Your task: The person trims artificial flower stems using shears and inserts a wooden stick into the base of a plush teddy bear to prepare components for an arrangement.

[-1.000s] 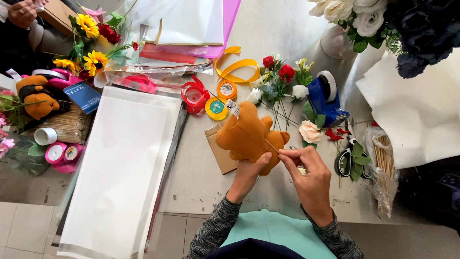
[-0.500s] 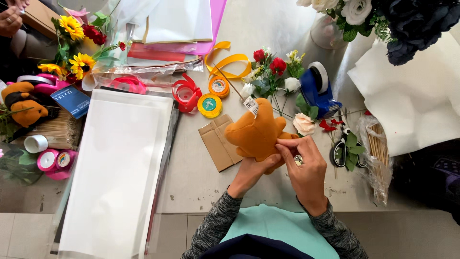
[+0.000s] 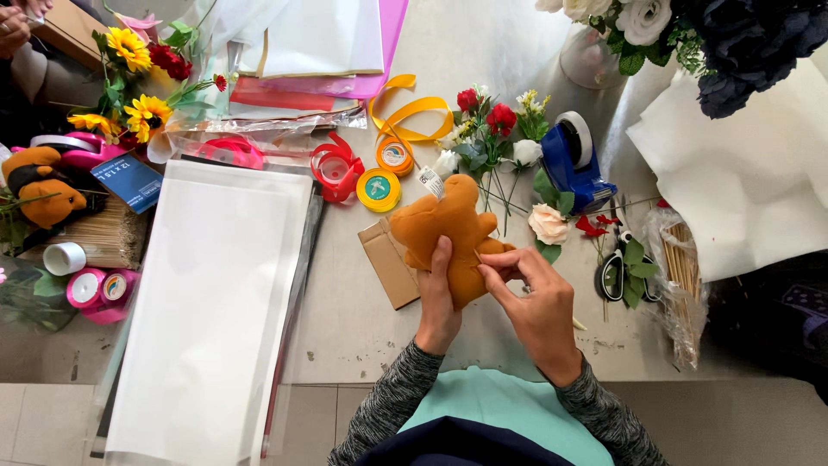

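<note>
**Both hands on an orange plush toy at a crowded craft tabletop**

Grey and scuffed, the tabletop (image 3: 345, 328) is seen from above and carries craft and flower supplies on every side. Near its front edge, the left hand (image 3: 438, 304) grasps an orange-brown plush toy (image 3: 444, 233) from below, thumb laid up along the toy's back. The right hand (image 3: 539, 306) pinches the toy's right-hand limb between thumb and fingertips, so both hands are closed on it. The toy is held just above the tabletop, its white tag (image 3: 430, 182) pointing away from the person, and it partly overlaps a brown cardboard piece (image 3: 388, 267) lying flat beneath it.

Left of the hands lies a long stack of white wrapping sheets (image 3: 216, 302), reaching past the front edge. Just beyond the toy sit a yellow ribbon spool (image 3: 378, 189), an orange ribbon (image 3: 412, 112) in loose loops, and a red ribbon spool (image 3: 332, 168). A bunch of small artificial flowers (image 3: 492, 138), red and white, lies beside a blue tape dispenser (image 3: 573, 164). Black-handled scissors (image 3: 614, 276) rest to the right, near a clear bag of wooden sticks (image 3: 681, 267). At the far left are sunflowers (image 3: 129, 52), a second plush toy (image 3: 39, 185) and pink tape rolls (image 3: 99, 289). Another person's hand (image 3: 13, 26) shows in the top left corner.
</note>
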